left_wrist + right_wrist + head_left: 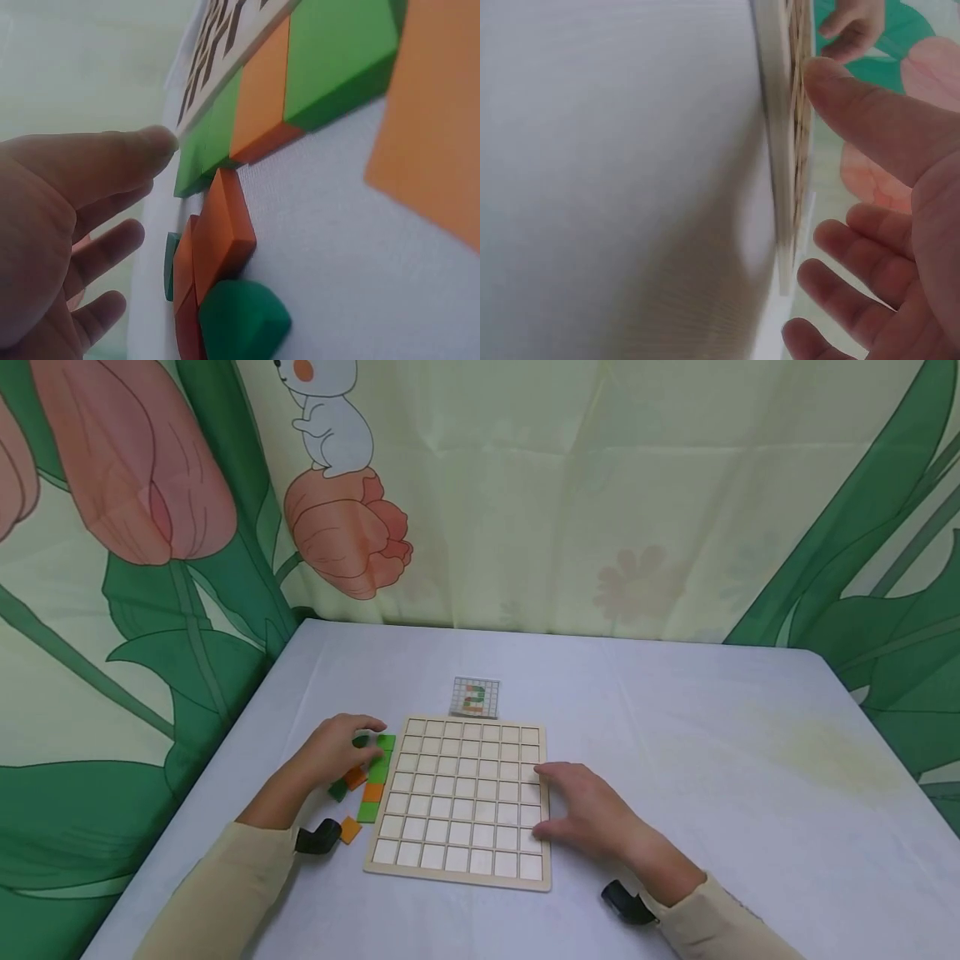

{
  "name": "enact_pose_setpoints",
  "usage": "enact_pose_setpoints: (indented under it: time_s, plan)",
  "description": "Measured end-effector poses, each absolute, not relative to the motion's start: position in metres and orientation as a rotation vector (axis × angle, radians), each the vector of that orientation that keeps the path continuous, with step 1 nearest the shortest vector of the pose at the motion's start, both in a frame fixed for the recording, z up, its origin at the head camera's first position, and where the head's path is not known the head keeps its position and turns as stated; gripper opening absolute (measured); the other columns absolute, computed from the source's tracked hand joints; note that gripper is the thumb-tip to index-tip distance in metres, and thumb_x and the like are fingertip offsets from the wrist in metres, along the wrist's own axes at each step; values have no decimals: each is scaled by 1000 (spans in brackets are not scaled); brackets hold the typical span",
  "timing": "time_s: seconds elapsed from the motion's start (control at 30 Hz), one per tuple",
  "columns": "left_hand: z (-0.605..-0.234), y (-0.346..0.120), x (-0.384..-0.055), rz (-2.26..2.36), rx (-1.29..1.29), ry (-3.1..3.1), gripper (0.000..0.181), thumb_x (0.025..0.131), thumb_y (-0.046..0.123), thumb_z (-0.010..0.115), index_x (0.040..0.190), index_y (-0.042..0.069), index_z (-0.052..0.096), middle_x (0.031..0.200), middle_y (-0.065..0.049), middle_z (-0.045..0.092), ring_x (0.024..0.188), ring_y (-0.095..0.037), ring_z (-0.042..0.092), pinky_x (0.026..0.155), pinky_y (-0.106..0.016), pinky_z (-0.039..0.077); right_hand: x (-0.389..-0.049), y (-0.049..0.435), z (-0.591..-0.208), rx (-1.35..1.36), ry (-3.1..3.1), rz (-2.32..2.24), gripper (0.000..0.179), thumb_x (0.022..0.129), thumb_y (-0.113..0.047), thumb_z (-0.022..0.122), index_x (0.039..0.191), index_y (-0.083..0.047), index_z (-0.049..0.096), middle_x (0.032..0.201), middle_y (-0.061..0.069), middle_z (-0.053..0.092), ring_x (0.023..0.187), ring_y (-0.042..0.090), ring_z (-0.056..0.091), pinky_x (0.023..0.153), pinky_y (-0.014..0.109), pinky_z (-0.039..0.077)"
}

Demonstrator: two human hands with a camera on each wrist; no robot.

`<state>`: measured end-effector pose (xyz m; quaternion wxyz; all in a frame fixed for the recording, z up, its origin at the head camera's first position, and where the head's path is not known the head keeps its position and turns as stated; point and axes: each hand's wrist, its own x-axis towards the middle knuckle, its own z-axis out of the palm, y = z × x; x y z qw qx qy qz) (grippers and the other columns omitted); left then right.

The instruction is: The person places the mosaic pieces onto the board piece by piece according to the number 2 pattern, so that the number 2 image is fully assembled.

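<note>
At the middle of the white-covered table (pixel 675 735), a pale gridded board (pixel 470 811) is lying flat, with a small patterned card (pixel 475 697) lying just beyond its far edge. Along the board's left side, a row of green and orange tiles (pixel 372 792) is resting; a loose orange tile (pixel 350 829) is lying nearer the person. The left hand (pixel 330 752) is hovering by the row, thumb and fingers parted. The right hand (pixel 588 810) is spreading at the board's right rim; contact cannot be determined.

left hand (pixel 336 750) and right hand (pixel 588 806) flank a gridded board (pixel 459 799).
</note>
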<state>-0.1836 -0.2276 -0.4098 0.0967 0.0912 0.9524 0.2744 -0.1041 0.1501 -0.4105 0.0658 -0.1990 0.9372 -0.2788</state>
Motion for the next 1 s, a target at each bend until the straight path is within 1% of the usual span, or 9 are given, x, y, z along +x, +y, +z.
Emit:
enact_pose_setpoints:
  time_s: [0.2, 0.37, 0.53, 0.67, 0.87, 1.0]
  plan:
    - [-412, -229, -189, 786, 262, 2806, 34, 92, 17, 73, 125, 8, 69, 128, -14, 63, 126, -38, 49, 104, -57, 40, -103, 149, -413, -609, 2816, -817, 70, 74, -24, 87, 133, 0, 58, 133, 14, 59, 127, 35, 50, 106, 50, 39]
    - [-413, -228, -193, 794, 242, 2789, 30, 94, 17, 71, 122, 8, 70, 127, -13, 63, 122, -35, 51, 102, -55, 42, -103, 149, -412, -575, 2792, -812, 67, 75, -23, 87, 132, -1, 59, 132, 13, 59, 127, 35, 50, 106, 49, 39]
    - [-413, -228, -196, 797, 220, 2774, 29, 95, 18, 69, 122, 9, 70, 129, -15, 61, 114, -33, 52, 95, -50, 48, -103, 149, -411, -558, 2778, -820, 68, 75, -23, 87, 132, -1, 58, 133, 13, 59, 128, 35, 50, 106, 49, 39]
    - [-413, -228, -197, 789, 209, 2764, 29, 95, 19, 69, 122, 10, 70, 130, -15, 61, 111, -31, 51, 91, -47, 50, -103, 149, -411, -558, 2777, -822, 68, 75, -23, 87, 132, -1, 58, 133, 13, 58, 128, 35, 50, 107, 49, 38]
    - [-415, -229, -198, 808, 192, 2759, 30, 94, 21, 71, 122, 10, 70, 129, -14, 61, 110, -31, 52, 90, -45, 50, -103, 149, -412, -577, 2786, -806, 67, 75, -23, 87, 132, -1, 59, 133, 13, 59, 128, 35, 50, 107, 50, 38]
    - [-417, -230, -200, 834, 178, 2768, 30, 94, 20, 71, 122, 9, 70, 127, -13, 63, 111, -31, 52, 92, -46, 49, -103, 148, -411, -578, 2783, -791, 66, 76, -24, 86, 132, -2, 59, 133, 13, 59, 128, 35, 50, 107, 50, 38]
